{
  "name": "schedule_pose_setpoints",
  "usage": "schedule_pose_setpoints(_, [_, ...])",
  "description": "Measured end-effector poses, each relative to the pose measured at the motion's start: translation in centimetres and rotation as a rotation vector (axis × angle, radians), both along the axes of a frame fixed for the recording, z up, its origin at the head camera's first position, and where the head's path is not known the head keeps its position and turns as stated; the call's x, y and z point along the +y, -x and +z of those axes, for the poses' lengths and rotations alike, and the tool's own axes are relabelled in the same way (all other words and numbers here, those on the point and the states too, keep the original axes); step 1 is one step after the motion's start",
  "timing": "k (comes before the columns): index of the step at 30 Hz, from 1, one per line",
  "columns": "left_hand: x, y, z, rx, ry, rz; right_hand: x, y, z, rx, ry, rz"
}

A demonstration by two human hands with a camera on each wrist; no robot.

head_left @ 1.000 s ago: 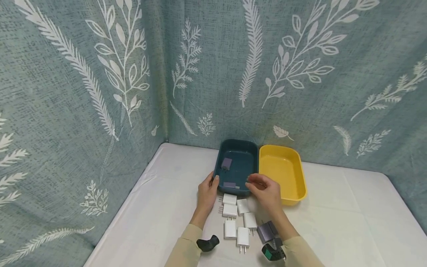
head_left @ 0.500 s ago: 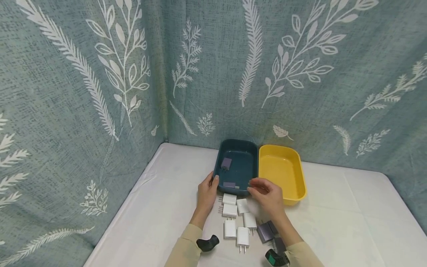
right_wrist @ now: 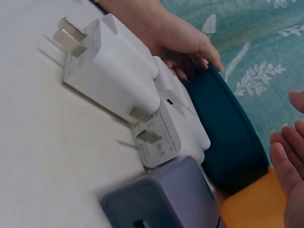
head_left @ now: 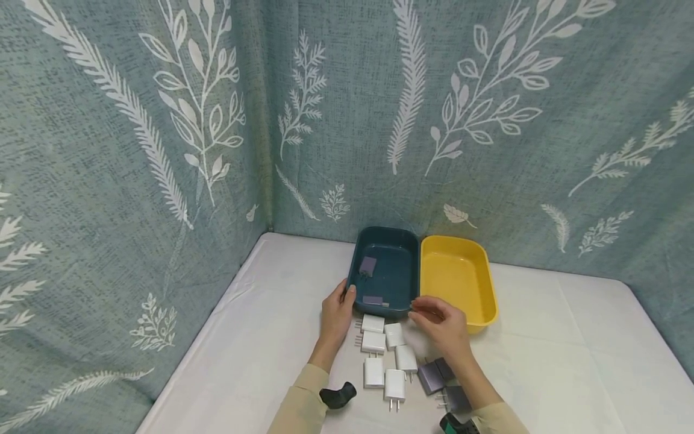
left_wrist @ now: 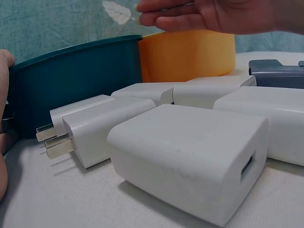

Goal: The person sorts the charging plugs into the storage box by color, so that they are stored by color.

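Note:
My left hand grips the left front corner of the dark teal bin, thumb at its rim. In the right wrist view the left hand's fingers lie against the bin's outer wall. My right hand hovers near the bins' front edges, fingers loosely bent with nothing between them. Two purple-grey chargers, one upright-looking charger and one lying charger, sit inside the teal bin. Several white chargers lie before the bins. Beside them, under my right forearm, are purple-grey chargers.
A yellow bin stands against the teal bin's right side. White cloth covers the table. Patterned blue-green curtains hang behind and at the left. Black straps sit at both wrists.
My right hand has drawn back to the right and toward me, away from the teal bin. My left hand stays at the bin, and the chargers have not moved.

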State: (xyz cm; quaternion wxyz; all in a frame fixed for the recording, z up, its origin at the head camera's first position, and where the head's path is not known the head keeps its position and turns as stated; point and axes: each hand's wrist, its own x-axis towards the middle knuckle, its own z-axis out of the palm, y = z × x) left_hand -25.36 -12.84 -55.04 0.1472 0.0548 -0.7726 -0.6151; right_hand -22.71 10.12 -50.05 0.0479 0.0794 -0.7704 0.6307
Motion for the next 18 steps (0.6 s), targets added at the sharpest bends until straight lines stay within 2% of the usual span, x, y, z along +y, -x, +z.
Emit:
schedule_pose_setpoints(8, [0.0,-0.1,0.1,-0.001,0.000,-0.002,0.9,-0.4,-0.5,0.016,0.013,0.012])
schedule_pose_setpoints(18, [0.0,-0.1,0.0,0.010,-0.003,-0.008,1.6,-1.1,-0.9,-0.017,0.007,-0.005])
